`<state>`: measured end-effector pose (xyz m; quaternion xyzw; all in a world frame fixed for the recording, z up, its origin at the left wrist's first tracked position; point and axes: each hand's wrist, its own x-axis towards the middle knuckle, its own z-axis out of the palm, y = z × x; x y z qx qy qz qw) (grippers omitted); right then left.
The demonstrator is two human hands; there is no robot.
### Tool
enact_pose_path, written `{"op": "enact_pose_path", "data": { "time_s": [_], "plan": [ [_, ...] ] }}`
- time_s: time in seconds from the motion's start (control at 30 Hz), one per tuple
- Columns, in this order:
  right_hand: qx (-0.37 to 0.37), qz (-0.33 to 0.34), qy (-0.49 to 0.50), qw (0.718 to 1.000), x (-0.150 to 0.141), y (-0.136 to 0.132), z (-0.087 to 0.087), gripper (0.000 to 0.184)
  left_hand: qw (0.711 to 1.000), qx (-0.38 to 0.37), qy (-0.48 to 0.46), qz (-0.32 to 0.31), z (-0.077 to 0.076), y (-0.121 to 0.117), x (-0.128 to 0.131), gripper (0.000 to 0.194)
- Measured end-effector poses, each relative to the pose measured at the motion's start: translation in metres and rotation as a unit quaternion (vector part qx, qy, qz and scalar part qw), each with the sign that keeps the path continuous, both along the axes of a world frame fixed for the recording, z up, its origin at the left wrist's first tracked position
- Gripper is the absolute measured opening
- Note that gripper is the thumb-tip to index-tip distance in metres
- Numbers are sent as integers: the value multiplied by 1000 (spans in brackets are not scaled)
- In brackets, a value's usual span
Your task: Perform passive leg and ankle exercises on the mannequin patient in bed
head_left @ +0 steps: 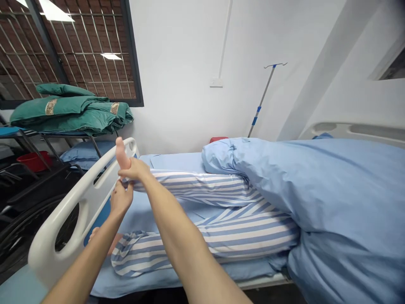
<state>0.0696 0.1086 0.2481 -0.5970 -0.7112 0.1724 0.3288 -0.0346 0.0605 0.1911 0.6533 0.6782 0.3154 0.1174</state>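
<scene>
1. Far left: a wheelchair wheel (31, 228), a red basin (33, 162) and a two-tier metal rack (47, 135) holding folded green quilts (69, 109) and a blue pillow (87, 154). Behind them is a window with wire mesh (85, 50).
2. White plastic bed side rail (72, 211): raised, running between the person and the mattress. Both hands work over it.
3. Left hand (122, 198): fingers up and close together, against the underside of the cuff. Cannot tell if it pinches cloth.
4. Right hand (134, 169): curled over the top of the limb, closed around the ankle just above the foot. The thumb side is hidden.
5. Manikin foot (120, 154): pink, toes up, sticking out above the right hand, close to the rail. It looks like a foot, not certain. The blue-and-white striped pyjama leg (196, 185) runs from it to the right.
6. Second striped pyjama leg (221, 240): lies lower on the blue bed sheet (177, 270), with its own bare foot (99, 238) seen through the rail opening. No hand touches it.
7. Right of centre: a blue duvet (332, 198) bunched over the upper body, a red object (218, 139) beyond it and an IV pole (262, 97) by the wall.
8. Far right: white bed end panel (357, 131).
</scene>
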Motion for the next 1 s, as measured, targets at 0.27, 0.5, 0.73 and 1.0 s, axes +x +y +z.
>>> {"op": "enact_pose_path", "data": {
  "time_s": [0.27,0.5,0.73,1.0],
  "plan": [
    [-131,7,-100,986,-51,17,-132,64,964,-193,181,-27,-100,9,-50,44],
    [-171,3,-110,979,-70,14,-194,65,926,-83,354,-99,-117,-15,-48,37],
    [-168,-7,-133,977,-69,-6,-203,63,932,44,325,-157,-127,-35,-65,29],
    [35,37,-104,993,-60,-70,-191,34,992,62,-31,-102,-157,-92,-91,12]
  ]
}}
